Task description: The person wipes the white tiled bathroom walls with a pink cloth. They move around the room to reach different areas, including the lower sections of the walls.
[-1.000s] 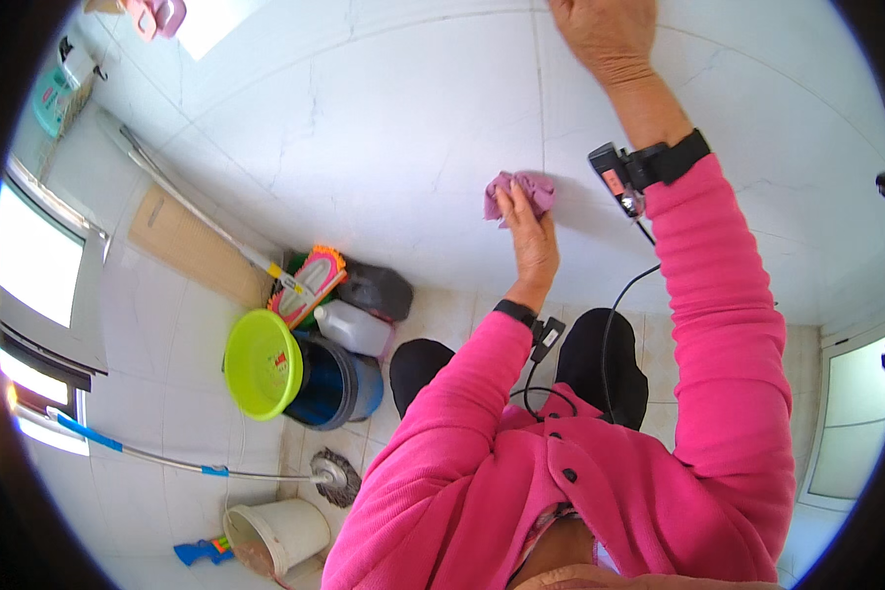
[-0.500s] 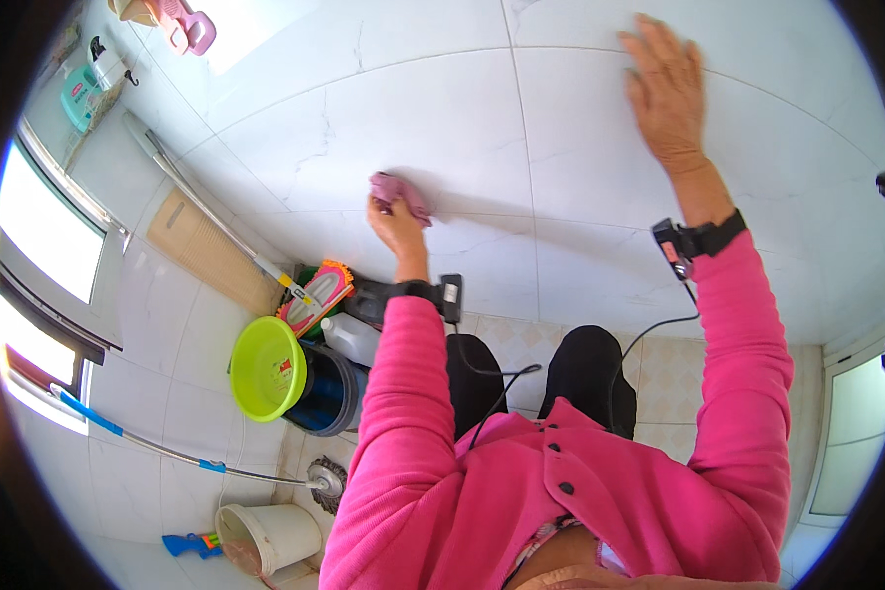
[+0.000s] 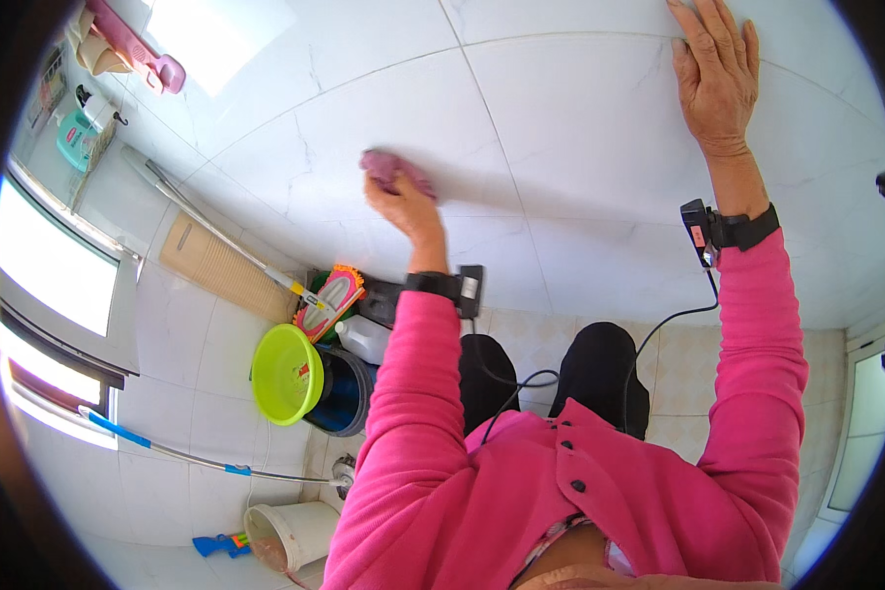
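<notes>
Against the white tiled wall [image 3: 393, 108], my left hand [image 3: 405, 208] presses a crumpled pinkish-purple cloth [image 3: 391, 169]. Its fingers are bent around the cloth's lower side. Higher up and to the right, my right hand [image 3: 720, 87] lies flat on the tiles with its fingers stretched out and nothing in it. Both my wrists carry black straps with small boxes and thin cables.
At the left stand a lime-green basin [image 3: 287, 374], a dark bucket [image 3: 342, 393], a white jug [image 3: 362, 339] and a flat pink-orange mop [image 3: 329, 300]. A washboard [image 3: 221, 265] leans by the wall. Lower left are a blue-handled mop [image 3: 182, 455] and a whitish bucket [image 3: 295, 536].
My left hand has moved slightly up the wall with the cloth. My right hand has gone up and to the right. The view has shifted a little.
</notes>
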The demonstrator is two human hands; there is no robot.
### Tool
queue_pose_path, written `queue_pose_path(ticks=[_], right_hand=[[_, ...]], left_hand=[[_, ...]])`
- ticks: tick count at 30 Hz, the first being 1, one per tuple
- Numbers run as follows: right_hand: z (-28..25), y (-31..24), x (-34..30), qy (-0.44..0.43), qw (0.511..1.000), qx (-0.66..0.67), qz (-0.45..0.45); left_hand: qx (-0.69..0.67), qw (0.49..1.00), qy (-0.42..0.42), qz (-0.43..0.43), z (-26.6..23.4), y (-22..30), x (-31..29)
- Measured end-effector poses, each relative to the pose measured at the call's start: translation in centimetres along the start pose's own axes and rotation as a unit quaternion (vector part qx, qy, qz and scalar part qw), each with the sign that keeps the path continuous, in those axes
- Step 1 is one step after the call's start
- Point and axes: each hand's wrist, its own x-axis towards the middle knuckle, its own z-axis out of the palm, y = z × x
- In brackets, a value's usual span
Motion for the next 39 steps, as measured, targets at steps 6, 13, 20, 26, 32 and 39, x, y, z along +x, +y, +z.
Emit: queue_pose_path(ticks=[6,13,20,26,32,39], right_hand=[[-0.3,-0.1,0.1,-0.005,1.0,0.004,0.0],[1.2,0.9,-0.5,0.024,0.999,-0.006,-0.03],[2.2,1.6,-0.8,0.058,0.997,-0.025,-0.035],[2.5,1.3,-1.0,0.062,0.997,-0.036,-0.022],[1.8,0.6,-0.9,0.05,0.998,-0.027,-0.002],[-0.1,-0.5,-0.2,0.004,1.0,-0.002,0.021]], left_hand=[[-0.047,0.973,-0.205,0.091,1.5,6.8,-11.1],[-0.103,0.912,-0.378,0.119,-0.4,5.4,-12.8],[0.025,0.975,-0.22,0.02,-4.4,-4.6,-4.6],[-0.002,0.981,-0.131,-0.145,-6.3,-11.4,0.3],[-0.083,0.959,0.028,-0.268,-8.4,-13.0,9.5],[-0.108,0.991,-0.016,-0.077,-1.7,-1.4,11.5]])
